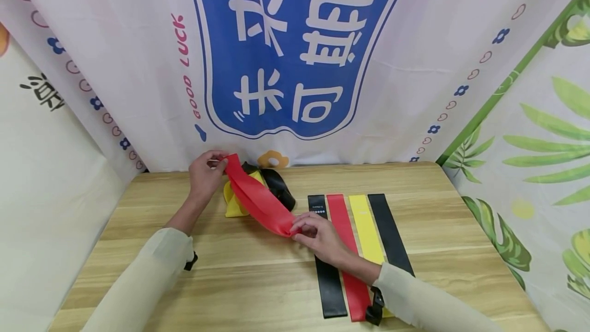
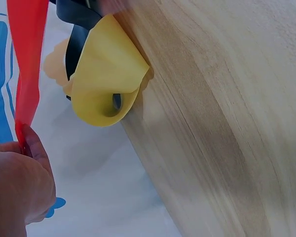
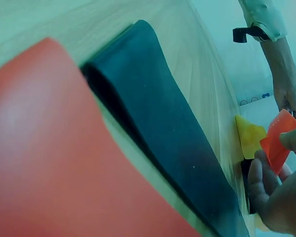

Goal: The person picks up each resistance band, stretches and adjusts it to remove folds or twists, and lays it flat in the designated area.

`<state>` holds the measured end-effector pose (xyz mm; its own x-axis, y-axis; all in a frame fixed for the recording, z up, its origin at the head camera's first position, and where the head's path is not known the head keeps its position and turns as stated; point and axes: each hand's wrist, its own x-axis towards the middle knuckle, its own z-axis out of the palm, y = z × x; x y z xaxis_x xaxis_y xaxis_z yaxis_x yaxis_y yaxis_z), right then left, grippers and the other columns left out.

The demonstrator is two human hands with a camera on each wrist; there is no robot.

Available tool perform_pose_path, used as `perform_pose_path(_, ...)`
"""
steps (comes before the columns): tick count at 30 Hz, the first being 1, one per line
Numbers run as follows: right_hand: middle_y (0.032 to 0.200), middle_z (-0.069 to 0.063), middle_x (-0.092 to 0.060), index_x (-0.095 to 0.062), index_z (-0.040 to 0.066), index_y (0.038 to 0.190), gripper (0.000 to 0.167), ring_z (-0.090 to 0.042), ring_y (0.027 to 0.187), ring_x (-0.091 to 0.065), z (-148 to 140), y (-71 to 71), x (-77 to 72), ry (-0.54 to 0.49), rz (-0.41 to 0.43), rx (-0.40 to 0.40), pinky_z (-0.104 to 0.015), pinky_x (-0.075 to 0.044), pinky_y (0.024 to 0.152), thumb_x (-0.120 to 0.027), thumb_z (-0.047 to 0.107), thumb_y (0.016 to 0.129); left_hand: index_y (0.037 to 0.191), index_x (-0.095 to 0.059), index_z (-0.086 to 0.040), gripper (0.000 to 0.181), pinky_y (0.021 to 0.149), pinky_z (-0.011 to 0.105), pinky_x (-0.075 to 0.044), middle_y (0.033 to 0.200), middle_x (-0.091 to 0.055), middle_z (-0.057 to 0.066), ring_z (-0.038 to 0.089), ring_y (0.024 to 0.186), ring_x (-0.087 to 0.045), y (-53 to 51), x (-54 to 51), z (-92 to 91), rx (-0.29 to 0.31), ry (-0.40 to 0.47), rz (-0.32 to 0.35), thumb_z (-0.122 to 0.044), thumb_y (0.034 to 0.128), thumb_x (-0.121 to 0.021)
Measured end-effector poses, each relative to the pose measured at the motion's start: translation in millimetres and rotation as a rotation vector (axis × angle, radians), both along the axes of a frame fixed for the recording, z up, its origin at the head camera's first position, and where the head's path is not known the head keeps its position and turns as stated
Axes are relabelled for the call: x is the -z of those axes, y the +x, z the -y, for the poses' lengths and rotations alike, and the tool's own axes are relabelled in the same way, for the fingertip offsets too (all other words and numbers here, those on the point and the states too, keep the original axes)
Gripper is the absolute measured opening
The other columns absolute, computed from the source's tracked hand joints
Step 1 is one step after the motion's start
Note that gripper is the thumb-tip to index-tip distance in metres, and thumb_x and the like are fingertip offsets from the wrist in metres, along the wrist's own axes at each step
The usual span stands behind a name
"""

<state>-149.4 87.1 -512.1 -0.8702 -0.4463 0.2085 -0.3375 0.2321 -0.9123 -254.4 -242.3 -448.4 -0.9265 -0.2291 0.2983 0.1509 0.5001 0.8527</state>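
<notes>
Left hand and right hand each pinch one end of a red band, slack above the worktop; behind it, a yellow band and black band lie heaped, apparently left to do; rightward, four flat bands look finished.

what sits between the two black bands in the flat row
A flat red band and a flat yellow band, as the head view shows.

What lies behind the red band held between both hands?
Behind the red band, a yellow band and black banding show partly; the parts it covers cannot be seen.
</notes>
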Motion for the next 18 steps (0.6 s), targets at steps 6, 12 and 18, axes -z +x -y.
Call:
perform_pose_path(6,0.122,-0.01,-0.069,-0.081,0.009,0.106,0.015,-0.027,0.115,-0.065,1.5,0.1,-0.5,-0.039,0.056,0.014,-0.024,-0.06,0.088,-0.08,0.003,0.093,0.125,-0.073,0.0,0.024,0.07,0.007,-0.05,0.119,-0.072,0.02,0.032,0.101,-0.065,1.1,-2.2,-1.0,0.002,-0.006,-0.005,-0.003,0.1035,-0.064)
perform_pose_path(12,0.119,-0.01,-0.071,-0.082,0.006,0.105,0.01,-0.024,0.112,-0.067,3.3,-0.8,0.9,-0.094,0.091,0.047,-0.023,-0.06,0.088,-0.08,0.007,0.095,0.125,-0.074,0.001,0.024,0.067,0.008,-0.052,0.117,-0.072,0.02,0.032,0.099,-0.065,1.9,-4.1,-2.9,0.007,0.021,0.003,-0.004,0.1038,-0.064)
perform_pose_path(18,0.109,-0.006,-0.075,-0.081,0.011,0.107,0.012,-0.016,0.089,-0.068,5.8,-0.3,-0.9,-0.094,0.122,0.185,-0.021,-0.058,0.078,-0.079,0.018,0.098,0.123,-0.074,0.001,0.022,0.069,0.008,-0.051,0.116,-0.072,0.02,0.032,0.099,-0.066,2.2,-3.8,-3.1,0.005,0.012,0.004,-0.004,0.1034,-0.064)
